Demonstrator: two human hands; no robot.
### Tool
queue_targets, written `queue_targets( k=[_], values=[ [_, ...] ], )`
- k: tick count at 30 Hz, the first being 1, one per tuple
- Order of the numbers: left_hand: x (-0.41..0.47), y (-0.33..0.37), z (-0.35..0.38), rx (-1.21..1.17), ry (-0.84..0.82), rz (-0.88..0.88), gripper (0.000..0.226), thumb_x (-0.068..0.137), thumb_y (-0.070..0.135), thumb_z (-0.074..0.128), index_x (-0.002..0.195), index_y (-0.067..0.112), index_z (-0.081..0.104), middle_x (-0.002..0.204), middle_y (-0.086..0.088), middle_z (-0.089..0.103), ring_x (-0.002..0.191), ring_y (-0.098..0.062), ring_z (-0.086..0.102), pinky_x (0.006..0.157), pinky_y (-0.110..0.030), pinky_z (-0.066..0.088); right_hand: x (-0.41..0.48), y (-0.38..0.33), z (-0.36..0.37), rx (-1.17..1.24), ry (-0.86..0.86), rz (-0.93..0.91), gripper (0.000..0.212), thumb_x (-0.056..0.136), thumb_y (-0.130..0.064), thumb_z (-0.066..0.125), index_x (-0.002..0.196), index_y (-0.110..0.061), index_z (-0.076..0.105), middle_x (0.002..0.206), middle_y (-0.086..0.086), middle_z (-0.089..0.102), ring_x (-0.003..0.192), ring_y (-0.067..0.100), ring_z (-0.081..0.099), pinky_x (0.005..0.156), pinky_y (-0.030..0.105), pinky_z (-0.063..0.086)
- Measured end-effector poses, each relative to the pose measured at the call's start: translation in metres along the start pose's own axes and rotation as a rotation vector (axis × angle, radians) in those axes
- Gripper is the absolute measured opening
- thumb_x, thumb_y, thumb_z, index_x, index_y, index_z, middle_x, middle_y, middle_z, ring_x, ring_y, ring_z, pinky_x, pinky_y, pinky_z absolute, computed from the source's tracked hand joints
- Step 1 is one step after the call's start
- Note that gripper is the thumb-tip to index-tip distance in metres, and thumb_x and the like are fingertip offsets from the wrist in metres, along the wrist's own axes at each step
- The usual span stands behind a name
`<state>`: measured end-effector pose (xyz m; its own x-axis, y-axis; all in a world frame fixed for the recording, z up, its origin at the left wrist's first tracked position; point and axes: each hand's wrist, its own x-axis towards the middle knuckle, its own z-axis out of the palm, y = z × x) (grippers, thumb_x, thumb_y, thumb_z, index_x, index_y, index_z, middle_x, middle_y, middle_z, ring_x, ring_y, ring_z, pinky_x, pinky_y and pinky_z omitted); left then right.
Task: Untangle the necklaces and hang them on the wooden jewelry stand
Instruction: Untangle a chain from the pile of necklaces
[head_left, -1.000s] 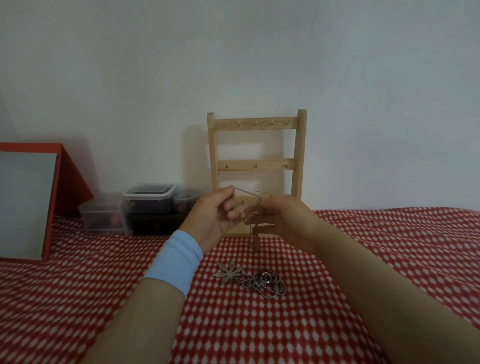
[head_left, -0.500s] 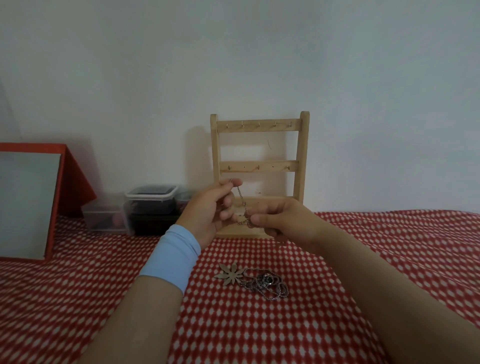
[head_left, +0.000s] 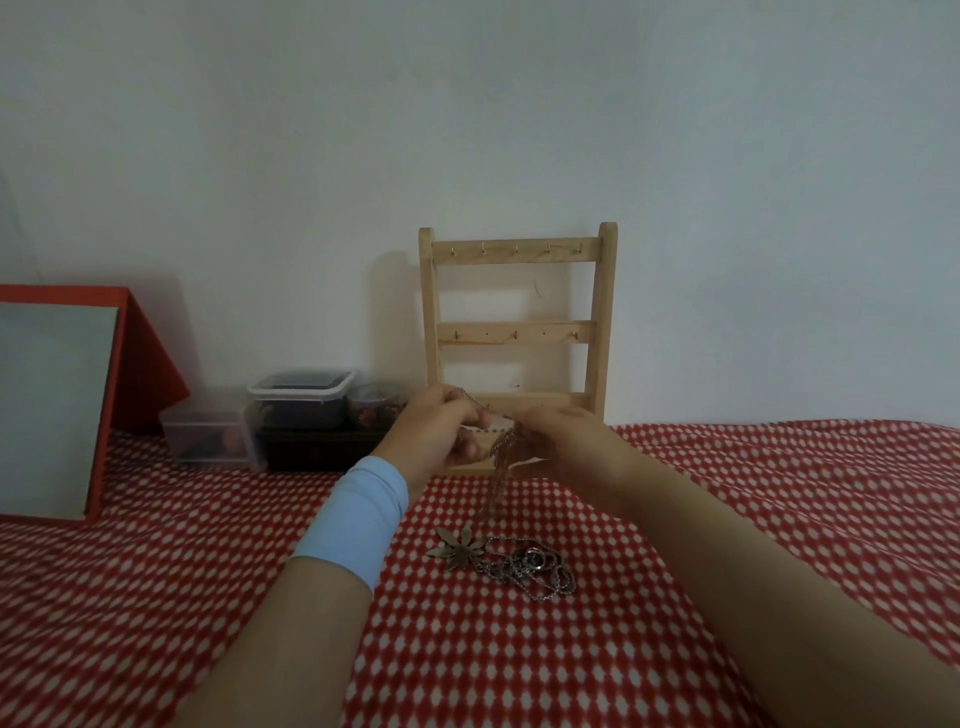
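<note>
Two hands, left hand (head_left: 434, 431) and right hand (head_left: 563, 441), pinch one thin chain (head_left: 501, 457) before the wooden jewelry stand (head_left: 518, 332) at twelve o'clock; tangled necklaces (head_left: 524, 564) lie at six o'clock.

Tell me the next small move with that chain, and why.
Probably spread the hands apart to open the chain into a loop: it hangs bunched between the left hand and right hand, and the stand's hooks are bare.
</note>
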<state>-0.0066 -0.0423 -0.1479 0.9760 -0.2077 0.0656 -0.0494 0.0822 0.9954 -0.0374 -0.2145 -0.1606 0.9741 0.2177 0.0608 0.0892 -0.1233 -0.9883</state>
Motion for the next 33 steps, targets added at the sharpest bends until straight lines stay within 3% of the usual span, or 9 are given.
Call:
queue_targets(
  k=[3, 9, 13, 16, 19, 22, 24, 27, 33],
  values=[
    [-0.002, 0.003, -0.001, -0.075, -0.018, 0.014, 0.011, 0.094, -0.005, 0.046, 0.097, 0.006, 0.046, 0.089, -0.012, 0.063, 0.045, -0.015, 0.047, 0.054, -0.033, 0.055, -0.005, -0.002, -0.007, 0.129, -0.147, -0.056, 0.010, 0.098, -0.008, 0.059, 0.098, 0.000, 0.065, 0.091, 0.015, 0.070, 0.082, 0.028, 0.069, 0.079, 0.040, 0.058],
    [-0.004, 0.007, -0.005, -0.081, 0.027, 0.038, 0.021, 0.094, -0.009, 0.043, 0.086, 0.010, 0.041, 0.083, -0.013, 0.060, 0.054, -0.019, 0.052, 0.062, -0.039, 0.060, -0.003, 0.002, -0.007, -0.029, 0.083, 0.010, 0.010, 0.093, -0.001, 0.067, 0.101, -0.005, 0.068, 0.090, 0.012, 0.078, 0.054, 0.015, 0.063, 0.051, 0.026, 0.054],
    [0.000, 0.003, -0.009, -0.022, 0.128, -0.010, 0.015, 0.092, -0.009, 0.047, 0.087, 0.005, 0.048, 0.098, -0.022, 0.061, 0.076, -0.028, 0.065, 0.069, -0.040, 0.062, -0.002, 0.001, -0.007, -0.145, 0.091, 0.021, 0.031, 0.094, -0.005, 0.068, 0.123, -0.016, 0.063, 0.096, 0.005, 0.080, 0.077, 0.019, 0.070, 0.063, 0.028, 0.054],
    [0.005, -0.003, -0.015, 0.451, 0.187, -0.004, 0.012, 0.090, 0.003, 0.055, 0.081, 0.009, 0.061, 0.098, -0.012, 0.067, 0.095, -0.027, 0.066, 0.088, -0.044, 0.057, -0.004, 0.001, -0.007, -0.220, 0.072, 0.030, 0.029, 0.094, -0.009, 0.068, 0.122, -0.012, 0.065, 0.098, 0.003, 0.080, 0.094, 0.029, 0.072, 0.088, 0.047, 0.056],
    [-0.002, 0.000, -0.007, 0.916, 0.057, 0.026, 0.021, 0.096, 0.010, 0.046, 0.108, 0.016, 0.063, 0.112, 0.004, 0.060, 0.111, -0.018, 0.054, 0.100, -0.031, 0.043, -0.007, -0.001, -0.006, -0.191, 0.030, 0.007, 0.032, 0.097, -0.012, 0.065, 0.128, -0.014, 0.062, 0.100, 0.005, 0.080, 0.086, 0.019, 0.071, 0.087, 0.042, 0.057],
    [-0.004, 0.005, 0.004, 0.744, -0.148, 0.034, 0.045, 0.097, 0.008, 0.047, 0.140, 0.019, 0.052, 0.127, -0.007, 0.064, 0.113, -0.018, 0.062, 0.097, -0.027, 0.047, -0.007, -0.001, -0.005, -0.158, 0.032, -0.045, 0.029, 0.102, -0.009, 0.056, 0.131, -0.009, 0.061, 0.096, 0.008, 0.079, 0.073, 0.012, 0.072, 0.057, 0.022, 0.054],
    [-0.008, 0.001, 0.005, 0.620, -0.212, 0.044, 0.042, 0.092, 0.010, 0.058, 0.131, 0.025, 0.059, 0.105, -0.004, 0.073, 0.090, -0.013, 0.071, 0.084, -0.024, 0.054, -0.006, 0.000, -0.007, -0.125, 0.017, -0.067, 0.026, 0.104, -0.006, 0.052, 0.126, -0.009, 0.064, 0.092, 0.011, 0.078, 0.072, 0.019, 0.072, 0.055, 0.028, 0.057],
    [-0.003, -0.008, -0.002, 0.795, -0.124, 0.179, 0.022, 0.090, 0.020, 0.065, 0.110, 0.025, 0.072, 0.101, 0.003, 0.074, 0.094, -0.012, 0.069, 0.097, -0.037, 0.051, -0.005, 0.000, -0.008, -0.125, 0.016, -0.076, 0.017, 0.104, -0.006, 0.052, 0.115, -0.009, 0.065, 0.093, 0.015, 0.078, 0.071, 0.027, 0.073, 0.053, 0.032, 0.059],
    [-0.004, -0.007, -0.002, 0.794, -0.106, 0.212, 0.012, 0.089, 0.021, 0.066, 0.084, 0.018, 0.077, 0.083, 0.010, 0.074, 0.083, -0.011, 0.070, 0.093, -0.037, 0.054, 0.000, 0.005, -0.008, -0.476, 0.126, -0.123, 0.008, 0.099, -0.012, 0.062, 0.099, -0.012, 0.070, 0.084, 0.000, 0.080, 0.052, 0.005, 0.059, 0.054, 0.017, 0.048]
  ],
)
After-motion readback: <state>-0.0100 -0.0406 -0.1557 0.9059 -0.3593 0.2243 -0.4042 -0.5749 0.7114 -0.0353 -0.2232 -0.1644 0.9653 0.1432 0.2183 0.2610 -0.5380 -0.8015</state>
